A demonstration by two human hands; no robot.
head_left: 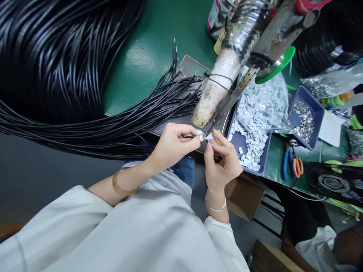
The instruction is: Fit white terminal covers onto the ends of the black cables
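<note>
My left hand (171, 146) is closed in a pinch on the end of a black cable (189, 136), where small coloured wires show at the tip. Close against that tip, my right hand (222, 162) pinches a small white piece (210, 136) between thumb and fingers. Both hands meet just past the table's front edge, below the scorched end of a wrapped duct (211, 94). More black cables (159, 102) lie in a bundle to the left, their stripped ends on a dark board (190, 65).
Right of my hands, a blue tray (266, 160) holds many small white pieces, partly in a plastic bag. Another blue tray (319, 117) has small metal parts. Pliers (286, 162) lie near the edge. A large cable coil (65, 49) fills the left. A cardboard box (245, 196) stands below; another person (320, 245) sits at right.
</note>
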